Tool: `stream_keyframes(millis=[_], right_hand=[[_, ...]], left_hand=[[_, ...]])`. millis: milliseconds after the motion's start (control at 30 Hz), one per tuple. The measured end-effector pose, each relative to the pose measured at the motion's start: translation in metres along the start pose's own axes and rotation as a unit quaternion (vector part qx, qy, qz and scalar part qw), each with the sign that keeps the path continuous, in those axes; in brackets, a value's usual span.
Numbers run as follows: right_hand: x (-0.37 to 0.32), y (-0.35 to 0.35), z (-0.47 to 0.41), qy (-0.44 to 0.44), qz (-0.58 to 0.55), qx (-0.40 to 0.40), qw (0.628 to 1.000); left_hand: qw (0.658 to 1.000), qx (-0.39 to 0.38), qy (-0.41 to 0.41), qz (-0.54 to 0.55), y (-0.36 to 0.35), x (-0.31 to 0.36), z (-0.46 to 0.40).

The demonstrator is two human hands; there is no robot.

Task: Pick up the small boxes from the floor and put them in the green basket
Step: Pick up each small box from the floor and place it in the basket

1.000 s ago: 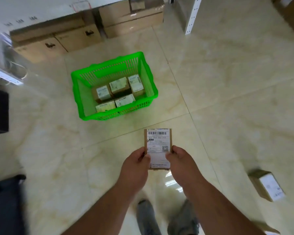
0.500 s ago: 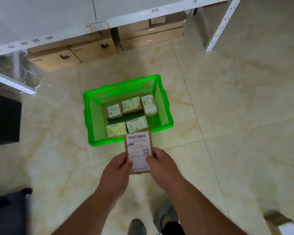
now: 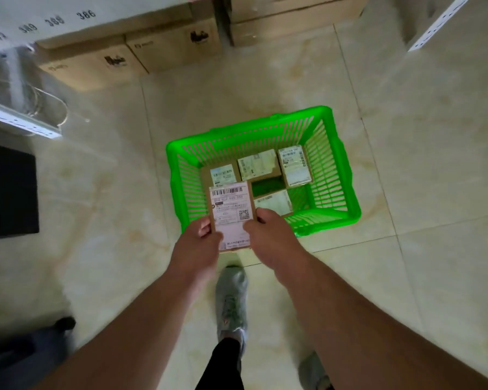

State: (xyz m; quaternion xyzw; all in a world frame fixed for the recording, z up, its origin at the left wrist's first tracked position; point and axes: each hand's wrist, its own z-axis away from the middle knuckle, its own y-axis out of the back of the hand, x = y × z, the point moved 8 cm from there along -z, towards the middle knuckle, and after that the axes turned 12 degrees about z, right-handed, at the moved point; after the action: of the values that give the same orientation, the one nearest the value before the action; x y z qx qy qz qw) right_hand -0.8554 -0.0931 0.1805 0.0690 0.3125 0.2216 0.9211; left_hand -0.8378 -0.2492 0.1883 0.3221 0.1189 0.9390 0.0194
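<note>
I hold a small brown box with a white shipping label, label up, over the near left corner of the green basket. My left hand grips its lower left edge and my right hand grips its lower right edge. Several small labelled boxes lie on the basket's floor, and part of one is hidden behind the box I hold.
Large cardboard cartons stand under a white shelf beyond the basket. A shelf post rises at the upper right. A black object sits at the left edge. My feet are on the tiled floor below my hands.
I have stepped closer to the basket. The box in both hands has moved forward from the bare floor to above the basket's near left corner. The loose box at the lower right has left the view.
</note>
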Motion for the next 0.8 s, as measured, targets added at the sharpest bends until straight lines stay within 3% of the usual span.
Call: stream_keyframes(millis=[267,533,667,800], right_hand=[[0.004,-0.060,-0.082,-0.033,0.091,-0.034,0.995],[0.028,-0.089,-0.115,-0.040,0.104,-0.059,0.992],[0.046,-0.076,-0.113,-0.089,0.114,-0.041,0.989],[0.047,-0.045,-0.083,-0.087,0.083,-0.025,0.992]], left_hand=[[0.997,-0.008,0.053,-0.056,0.022,-0.031,-0.095],[0.993,-0.004,0.105,-0.055,0.018,-0.064,-0.124],[0.990,0.039,0.115,-0.073,0.021,-0.069,-0.112],[0.987,0.013,0.093,-0.127,0.010,-0.061,-0.091]])
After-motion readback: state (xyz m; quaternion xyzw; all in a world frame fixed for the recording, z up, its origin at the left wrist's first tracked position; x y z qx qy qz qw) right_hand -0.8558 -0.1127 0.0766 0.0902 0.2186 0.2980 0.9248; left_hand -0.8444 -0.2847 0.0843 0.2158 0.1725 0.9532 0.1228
